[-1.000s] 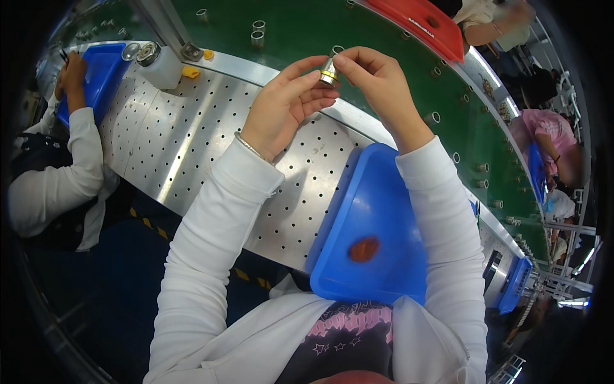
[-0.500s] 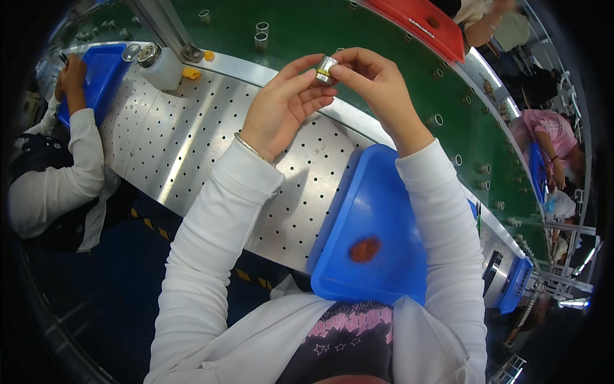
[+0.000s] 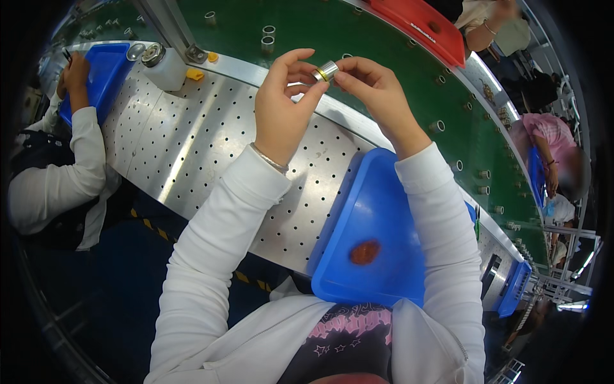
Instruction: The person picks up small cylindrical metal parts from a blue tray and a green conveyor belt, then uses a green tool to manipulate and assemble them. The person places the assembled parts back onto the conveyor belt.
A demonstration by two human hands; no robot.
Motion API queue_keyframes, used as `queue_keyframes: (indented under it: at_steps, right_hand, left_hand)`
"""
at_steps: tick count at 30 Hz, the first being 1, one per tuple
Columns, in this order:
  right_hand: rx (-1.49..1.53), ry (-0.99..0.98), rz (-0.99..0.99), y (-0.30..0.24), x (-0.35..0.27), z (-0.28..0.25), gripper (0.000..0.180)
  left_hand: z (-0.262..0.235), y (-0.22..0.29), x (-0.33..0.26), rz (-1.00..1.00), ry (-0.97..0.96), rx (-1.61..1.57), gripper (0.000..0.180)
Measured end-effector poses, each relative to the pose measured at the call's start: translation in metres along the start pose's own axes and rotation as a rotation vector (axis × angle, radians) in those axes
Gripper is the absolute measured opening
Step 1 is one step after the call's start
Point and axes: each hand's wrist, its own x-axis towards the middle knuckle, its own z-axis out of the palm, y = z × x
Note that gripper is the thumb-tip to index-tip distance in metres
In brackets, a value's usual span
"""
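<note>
Between my two hands is a short silver metal sleeve (image 3: 327,70) with a yellow-green band round it, tilted with one end toward the upper right. My left hand (image 3: 286,96) pinches its left end between thumb and fingers. From the other side, the thumb and fingertips of my right hand (image 3: 372,86) grip its right end. Both hands are raised over the edge between the perforated metal worktop (image 3: 211,134) and the green conveyor belt (image 3: 243,25). Below my right forearm, a blue tray (image 3: 377,211) holds a reddish-brown lump (image 3: 365,252).
Several similar metal sleeves stand on the belt, two of them (image 3: 268,42) beyond my hands. A white bottle with a metal cap (image 3: 164,66) stands at left near a yellow piece (image 3: 194,75). A red tray (image 3: 416,25) lies across the belt. Co-workers sit at left (image 3: 70,153) and far right.
The sleeve has turned from nearly upright to tilted sideways. My left hand has rotated, its thumb now under the sleeve; my right hand has shifted slightly down. The belt's sleeves have drifted slightly right.
</note>
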Motion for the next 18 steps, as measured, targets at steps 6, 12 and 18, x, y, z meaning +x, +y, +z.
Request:
queue_keyframes:
  at_steps: [6, 12, 18]
  right_hand:
    - [-0.012, -0.013, -0.017, 0.002, 0.001, 0.0, 0.022]
    - [-0.744, 0.119, -0.042, 0.004, 0.002, -0.008, 0.015]
    - [-1.128, 0.101, -0.116, 0.028, -0.005, -0.02, 0.018]
  left_hand:
    - [-0.001, 0.003, -0.001, 0.026, -0.022, 0.076, 0.047]
    - [-0.006, -0.001, 0.003, -0.038, 0.102, -0.003, 0.038]
    - [-0.012, -0.007, 0.007, -0.328, 0.26, -0.362, 0.026]
